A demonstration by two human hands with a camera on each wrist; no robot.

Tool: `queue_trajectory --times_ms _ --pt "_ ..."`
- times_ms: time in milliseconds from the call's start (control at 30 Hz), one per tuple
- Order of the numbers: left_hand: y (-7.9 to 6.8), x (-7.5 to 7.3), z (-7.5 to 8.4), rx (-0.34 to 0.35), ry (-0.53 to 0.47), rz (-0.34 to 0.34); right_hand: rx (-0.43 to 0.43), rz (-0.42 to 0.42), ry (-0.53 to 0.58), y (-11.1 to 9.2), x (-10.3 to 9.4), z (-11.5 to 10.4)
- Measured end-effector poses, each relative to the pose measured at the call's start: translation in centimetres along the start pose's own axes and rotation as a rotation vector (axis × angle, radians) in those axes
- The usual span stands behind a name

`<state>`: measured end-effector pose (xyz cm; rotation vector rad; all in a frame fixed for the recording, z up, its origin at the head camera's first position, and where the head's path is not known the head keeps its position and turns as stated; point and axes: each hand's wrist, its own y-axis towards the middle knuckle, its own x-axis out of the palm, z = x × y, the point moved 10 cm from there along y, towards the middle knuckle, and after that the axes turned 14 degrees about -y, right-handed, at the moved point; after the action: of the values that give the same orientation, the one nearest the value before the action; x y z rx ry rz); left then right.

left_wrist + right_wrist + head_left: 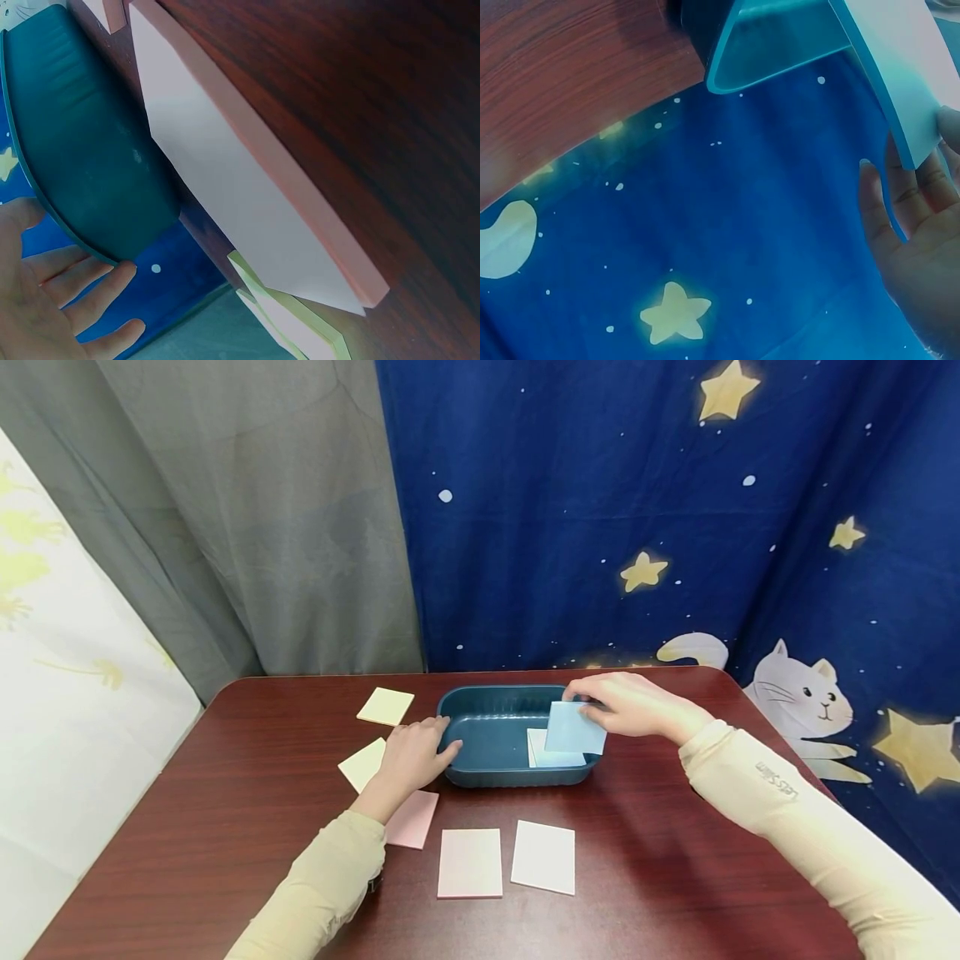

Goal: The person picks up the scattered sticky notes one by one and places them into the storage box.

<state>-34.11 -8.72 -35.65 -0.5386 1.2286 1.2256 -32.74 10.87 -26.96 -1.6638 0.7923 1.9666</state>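
Note:
My right hand pinches a blue sticky note pad between thumb and fingers, tilted over the right end of a dark teal plastic bin. Inside the bin, partly behind that pad, lies another pale pad with a white left edge and a bluish right part. In the right wrist view the held pad shows its blue edge and pale face. My left hand touches the bin's left rim with spread, fairly straight fingers. From the left wrist, the fingertips are right at the rim.
Left of the bin sit a yellow pad and a second yellow pad, partly behind my left hand. Nearer me are a pink pad, a pale pink pad and a white pad. Curtains hang behind the table.

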Motion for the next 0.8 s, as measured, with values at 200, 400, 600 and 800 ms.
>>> queue_trajectory --times_ms 200,400,600,800 --pt "0.0 -0.1 0.1 0.006 0.006 0.001 -0.007 -0.011 0.004 0.5 0.7 0.0" --pt "0.0 -0.1 0.1 0.006 0.008 0.003 0.001 -0.035 0.014 1.1 1.5 0.2" --pt "0.0 -0.1 0.1 0.006 0.007 0.000 0.011 -0.053 0.030 1.6 2.7 0.6" --pt "0.0 0.0 0.1 0.001 0.009 -0.010 0.010 -0.062 0.042 2.0 3.6 0.9"
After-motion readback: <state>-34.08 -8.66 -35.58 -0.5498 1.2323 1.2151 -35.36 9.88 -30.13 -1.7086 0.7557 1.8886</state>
